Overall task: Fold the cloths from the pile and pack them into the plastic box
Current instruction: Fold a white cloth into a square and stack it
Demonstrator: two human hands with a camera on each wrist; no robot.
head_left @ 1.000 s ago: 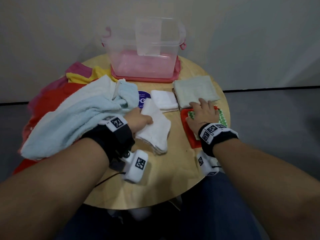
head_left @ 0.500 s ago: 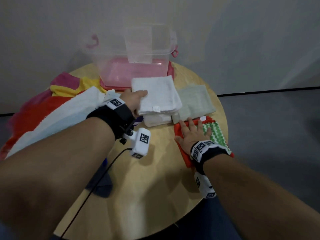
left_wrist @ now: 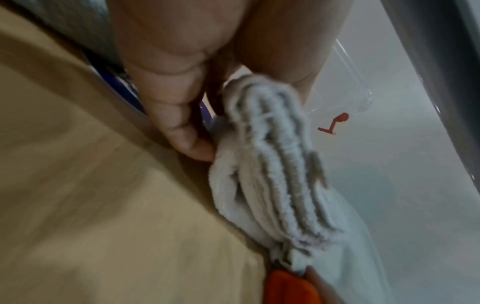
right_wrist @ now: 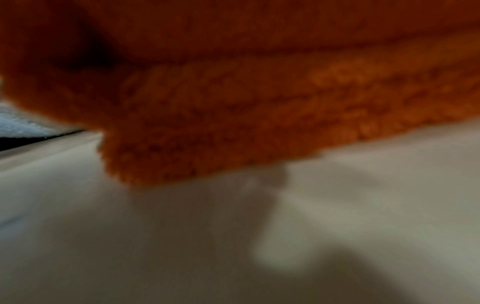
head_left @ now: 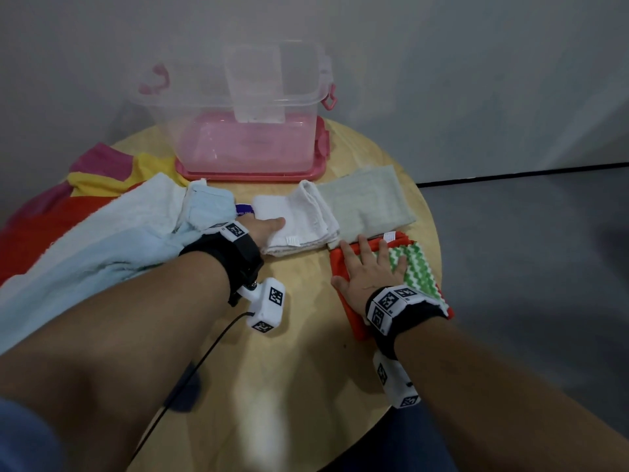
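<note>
The left hand point(head_left: 263, 229) pinches the folded white cloth point(head_left: 299, 223) at its near left corner: in the left wrist view the thumb lies on top of the stacked layers point(left_wrist: 272, 185) and the curled fingers point(left_wrist: 182, 123) tuck in under them against the desk point(head_left: 289, 369), so the grip is closed on the cloth's edge. That white cloth lies at the middle of the round wooden desk, just near the plastic box point(head_left: 248, 131), which stands at the far edge on its pink lid, clear-walled, with no cloth visible in it. Touching the white cloth on its right is a folded pale green cloth point(head_left: 367, 202). The right hand point(head_left: 369, 270) lies flat with fingers straight and spread on the folded orange cloth point(head_left: 343, 267) at the right edge of the desk; a green-and-white zigzag cloth point(head_left: 418, 267) lies on top of the orange one, and the outer fingertips rest on it. This grip holds nothing, only pressing down. The right wrist view shows only the thick fuzzy edge of the orange cloth point(right_wrist: 233, 123) close against the desk, blurred. On the left, the pile point(head_left: 102, 240) of unfolded cloths spills over the desk edge: a light blue towel on top, with red, yellow and magenta cloth under and behind it. A small purple label shows on the desk between the pile and the white cloth.
</note>
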